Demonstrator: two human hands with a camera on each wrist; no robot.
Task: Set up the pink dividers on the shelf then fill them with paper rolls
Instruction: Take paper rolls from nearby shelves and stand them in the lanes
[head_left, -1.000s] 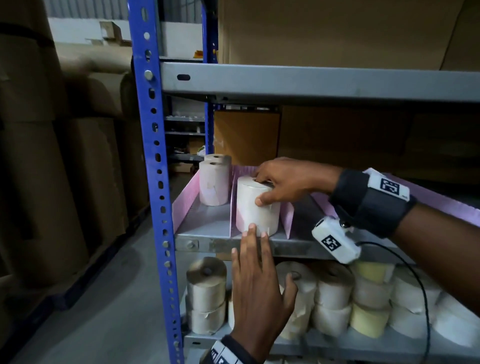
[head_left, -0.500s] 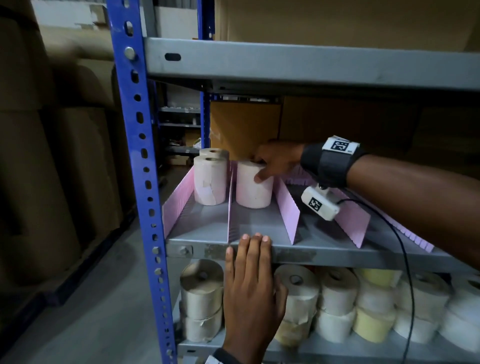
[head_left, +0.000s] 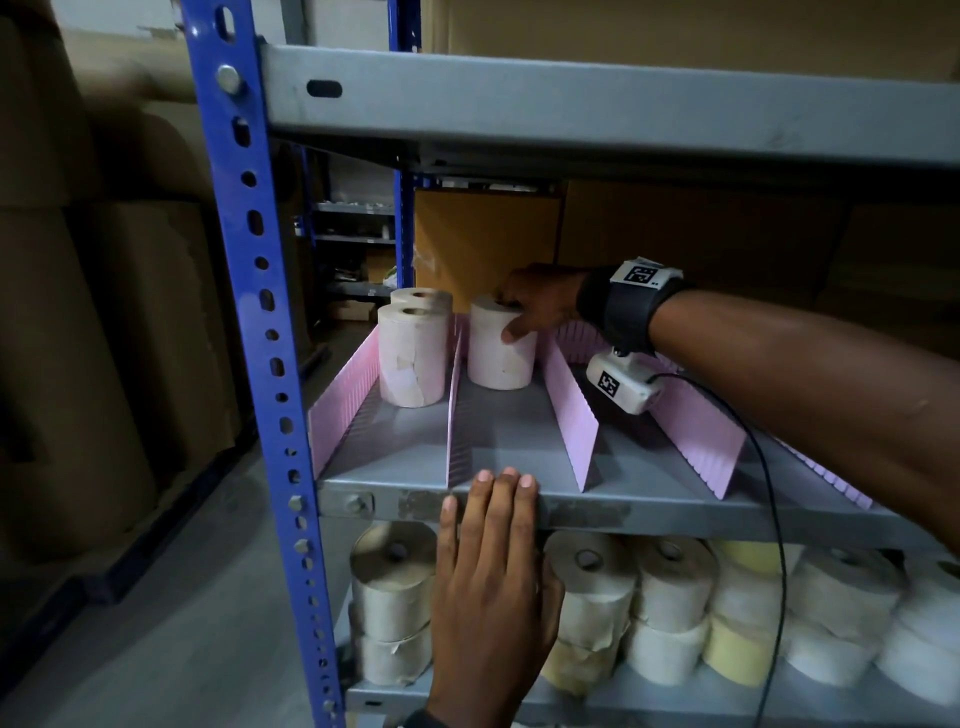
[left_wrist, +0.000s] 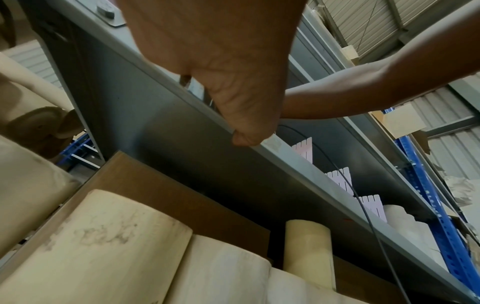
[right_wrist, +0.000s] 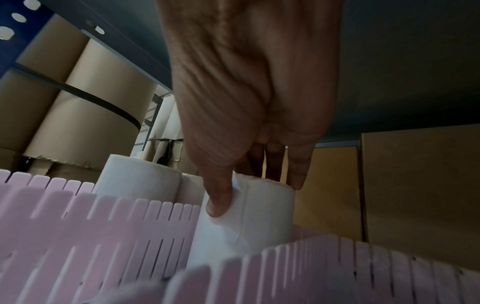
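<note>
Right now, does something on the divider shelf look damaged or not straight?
Yes. The front paper roll in the leftmost lane has a torn, peeling outer wrap. The pink divider right of the held roll leans sideways instead of standing upright.

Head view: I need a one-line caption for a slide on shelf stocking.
Right hand grips a paper roll between pink dividers while the left hand rests on the shelf edge.

Matt grey metal shelf (head_left: 649, 512), paper rolls (head_left: 413, 358)
</note>
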